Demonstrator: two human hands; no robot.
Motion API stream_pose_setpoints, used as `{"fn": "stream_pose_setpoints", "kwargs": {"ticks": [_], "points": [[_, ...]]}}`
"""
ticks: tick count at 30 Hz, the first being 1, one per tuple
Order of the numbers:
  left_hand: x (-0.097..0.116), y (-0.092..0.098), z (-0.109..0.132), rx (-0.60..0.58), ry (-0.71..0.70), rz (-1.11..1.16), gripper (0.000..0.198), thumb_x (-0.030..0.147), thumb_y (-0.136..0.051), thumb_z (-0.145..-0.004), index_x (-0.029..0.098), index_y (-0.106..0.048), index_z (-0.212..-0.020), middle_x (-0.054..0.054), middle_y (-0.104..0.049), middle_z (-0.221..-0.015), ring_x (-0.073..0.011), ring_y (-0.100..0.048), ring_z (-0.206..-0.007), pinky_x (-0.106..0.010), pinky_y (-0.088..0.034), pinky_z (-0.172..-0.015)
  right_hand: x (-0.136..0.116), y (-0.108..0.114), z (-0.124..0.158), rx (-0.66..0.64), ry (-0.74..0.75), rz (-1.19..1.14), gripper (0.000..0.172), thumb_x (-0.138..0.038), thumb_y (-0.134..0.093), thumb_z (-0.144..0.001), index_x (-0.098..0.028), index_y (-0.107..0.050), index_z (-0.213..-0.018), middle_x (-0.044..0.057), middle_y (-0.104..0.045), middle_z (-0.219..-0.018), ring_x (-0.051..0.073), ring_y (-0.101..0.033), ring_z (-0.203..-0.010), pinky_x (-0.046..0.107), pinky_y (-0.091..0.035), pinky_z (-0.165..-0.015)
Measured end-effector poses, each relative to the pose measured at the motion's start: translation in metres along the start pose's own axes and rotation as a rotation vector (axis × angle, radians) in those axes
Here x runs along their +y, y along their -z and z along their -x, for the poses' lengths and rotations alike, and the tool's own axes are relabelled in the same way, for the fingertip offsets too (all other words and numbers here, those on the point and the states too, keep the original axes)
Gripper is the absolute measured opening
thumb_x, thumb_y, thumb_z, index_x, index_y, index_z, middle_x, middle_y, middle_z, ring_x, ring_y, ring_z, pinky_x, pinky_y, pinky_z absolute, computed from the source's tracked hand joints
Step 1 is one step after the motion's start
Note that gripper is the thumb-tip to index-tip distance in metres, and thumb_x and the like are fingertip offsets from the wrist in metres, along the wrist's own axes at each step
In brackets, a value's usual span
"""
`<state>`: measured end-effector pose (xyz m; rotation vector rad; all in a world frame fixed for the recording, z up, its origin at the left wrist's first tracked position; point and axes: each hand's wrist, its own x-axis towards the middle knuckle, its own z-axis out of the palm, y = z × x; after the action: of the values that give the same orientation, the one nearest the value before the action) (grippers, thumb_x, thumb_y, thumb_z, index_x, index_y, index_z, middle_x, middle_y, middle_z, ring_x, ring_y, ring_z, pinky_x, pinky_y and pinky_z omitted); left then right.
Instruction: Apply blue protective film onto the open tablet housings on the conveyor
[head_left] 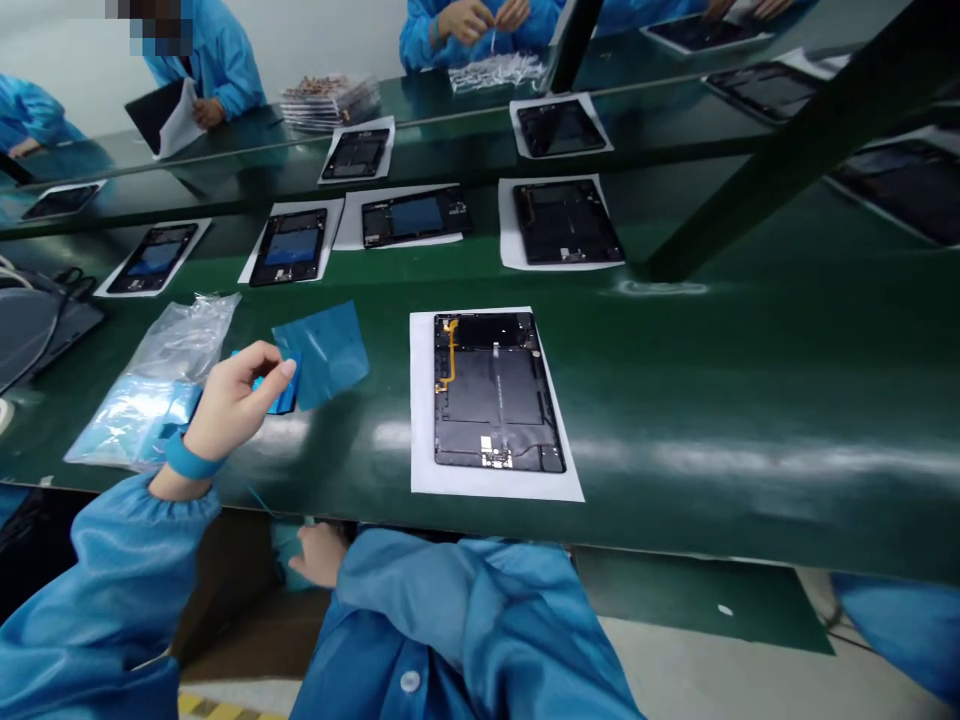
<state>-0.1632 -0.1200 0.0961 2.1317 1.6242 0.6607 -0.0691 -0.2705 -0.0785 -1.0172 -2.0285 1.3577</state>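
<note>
Above the left part of the bench, my left hand (238, 400) pinches a thin translucent blue film sheet (328, 352) between thumb and fingers. A small stack of darker blue film (285, 392) lies just under those fingers. Below the bench's front edge, my right hand (321, 555) is partly hidden by my sleeve; its visible fingers are apart. Teal film (291, 550) shows beside it, over a brown box (240, 600). In front of me an opened tablet housing (480, 400) with an orange flex cable (452, 358) lies on white paper (422, 440).
A clear plastic bag (142, 410) of blue film lies at the left, near a grey device (45, 320) with cables. Several tablet housings on paper, such as one housing (566, 222), line the far side. A green post (750, 170) slants at right. Co-workers (480, 30) sit opposite.
</note>
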Motion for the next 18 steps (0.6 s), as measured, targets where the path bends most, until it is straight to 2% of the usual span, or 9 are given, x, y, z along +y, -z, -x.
{"fn": "stream_pose_setpoints", "kwargs": {"ticks": [2, 3, 4, 6, 8, 10, 13, 16, 18], "points": [[0.008, -0.006, 0.009, 0.045, -0.073, -0.027, 0.020, 0.032, -0.059, -0.102, 0.022, -0.054, -0.084, 0.005, -0.054, -0.074, -0.0112, -0.050, -0.070, -0.027, -0.041, -0.068, -0.007, 0.016, 0.024, -0.170, 0.044, -0.050, 0.019, -0.049, -0.072, -0.089, -0.030, -0.075, -0.089, -0.008, -0.076, -0.084, 0.014, -0.074, -0.075, 0.025, -0.061, -0.070], [0.013, -0.011, 0.015, 0.063, -0.124, -0.047, 0.020, 0.029, -0.059, -0.101, 0.022, -0.053, -0.083, 0.005, -0.053, -0.074, -0.0116, -0.050, -0.069, -0.027, -0.041, -0.067, -0.012, 0.035, 0.038, -0.215, 0.079, -0.085, 0.017, -0.051, -0.072, -0.085, -0.034, -0.074, -0.082, -0.013, -0.075, -0.076, 0.014, -0.075, -0.071, 0.023, -0.060, -0.067], [0.020, -0.017, 0.021, 0.067, -0.179, -0.065, 0.020, 0.025, -0.058, -0.100, 0.022, -0.051, -0.082, 0.004, -0.053, -0.074, -0.0120, -0.050, -0.068, -0.028, -0.041, -0.066, -0.018, 0.059, 0.053, -0.256, 0.135, -0.126, 0.012, -0.051, -0.070, -0.083, -0.040, -0.075, -0.085, -0.017, -0.077, -0.079, 0.013, -0.078, -0.075, 0.021, -0.061, -0.070], [0.037, -0.032, 0.031, 0.037, -0.289, -0.072, 0.019, 0.019, -0.057, -0.099, 0.023, -0.049, -0.083, 0.003, -0.052, -0.074, -0.0127, -0.050, -0.066, -0.029, -0.042, -0.064, -0.031, 0.121, 0.076, 0.005, 0.100, -0.122, 0.030, -0.054, -0.068, -0.084, -0.043, -0.073, -0.112, -0.010, -0.081, -0.101, 0.019, -0.079, -0.086, 0.030, -0.065, -0.082], [0.057, -0.050, 0.039, -0.025, -0.392, -0.017, 0.017, 0.016, -0.055, -0.099, 0.024, -0.048, -0.086, 0.002, -0.053, -0.074, -0.0138, -0.052, -0.066, -0.029, -0.044, -0.062, -0.039, 0.184, 0.087, 0.249, 0.018, 0.015, 0.052, -0.052, -0.066, -0.092, -0.031, -0.063, -0.140, 0.006, -0.076, -0.128, 0.026, -0.077, -0.107, 0.039, -0.063, -0.098], [0.075, -0.068, 0.041, -0.071, -0.466, 0.080, 0.016, 0.014, -0.054, -0.099, 0.025, -0.048, -0.088, 0.001, -0.056, -0.075, -0.0148, -0.055, -0.068, -0.030, -0.047, -0.062, -0.041, 0.230, 0.085, 0.258, 0.038, 0.120, 0.064, -0.055, -0.072, -0.090, -0.022, -0.059, -0.143, 0.015, -0.069, -0.139, 0.033, -0.071, -0.123, 0.046, -0.059, -0.106], [0.092, -0.088, 0.037, -0.124, -0.477, 0.215, 0.015, 0.016, -0.054, -0.100, 0.024, -0.050, -0.088, 0.000, -0.059, -0.077, -0.0156, -0.059, -0.073, -0.030, -0.050, -0.065, -0.035, 0.256, 0.076, 0.180, 0.056, 0.195, 0.050, -0.045, -0.074, -0.091, -0.019, -0.062, -0.132, 0.016, -0.072, -0.129, 0.032, -0.074, -0.112, 0.047, -0.063, -0.094], [0.094, -0.096, 0.030, -0.204, -0.435, 0.280, 0.011, 0.020, -0.055, -0.102, 0.024, -0.055, -0.092, 0.000, -0.063, -0.082, -0.0151, -0.062, -0.077, -0.029, -0.052, -0.068, -0.026, 0.256, 0.073, 0.222, 0.085, 0.229, 0.028, -0.023, -0.060, -0.097, -0.019, -0.065, -0.124, 0.014, -0.074, -0.121, 0.028, -0.074, -0.106, 0.044, -0.063, -0.092], [0.090, -0.096, 0.026, -0.150, -0.410, 0.236, 0.002, 0.024, -0.057, -0.103, 0.025, -0.057, -0.104, 0.000, -0.063, -0.084, -0.0148, -0.062, -0.075, -0.029, -0.053, -0.068, -0.022, 0.256, 0.075, 0.254, 0.117, 0.236, 0.027, -0.015, -0.051, -0.099, -0.019, -0.067, -0.120, 0.012, -0.075, -0.115, 0.026, -0.074, -0.105, 0.043, -0.063, -0.094]]}}
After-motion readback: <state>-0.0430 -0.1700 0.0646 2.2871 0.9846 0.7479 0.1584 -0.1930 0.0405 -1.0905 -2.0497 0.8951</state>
